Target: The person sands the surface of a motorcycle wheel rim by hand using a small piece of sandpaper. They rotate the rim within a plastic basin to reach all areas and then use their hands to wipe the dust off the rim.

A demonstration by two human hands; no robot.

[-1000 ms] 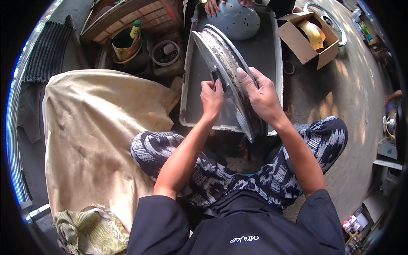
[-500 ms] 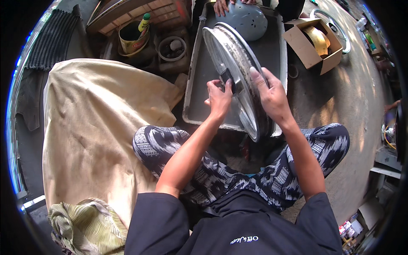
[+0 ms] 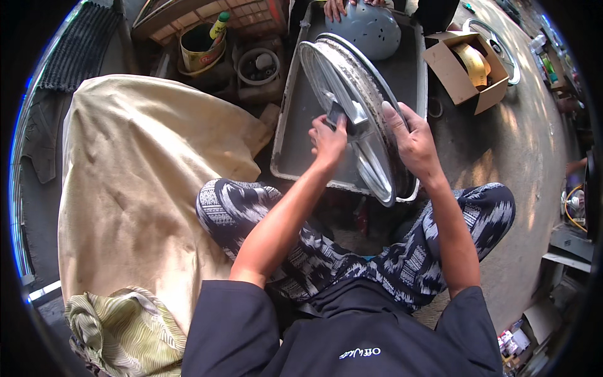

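A silver spoked wheel rim stands tilted over the shallow grey tray. My right hand is closed round its right edge, thumb on the outer band and fingers behind. At the wheel's middle, on the left face, my left hand pinches a small dark piece against the spokes near the hub. What that piece is I cannot make out; it may be a folded pad or sheet. The wheel's outer band has grey, dirty-looking patches.
Another person's hand rests on a grey-blue dome with holes at the tray's far end. An open cardboard box stands right of the tray. Buckets stand beyond a beige cloth on the left.
The wheel has turned slightly, showing more of its spoked face, and its lower end has shifted right. My right hand has moved a little right and down; my left stays by the hub.
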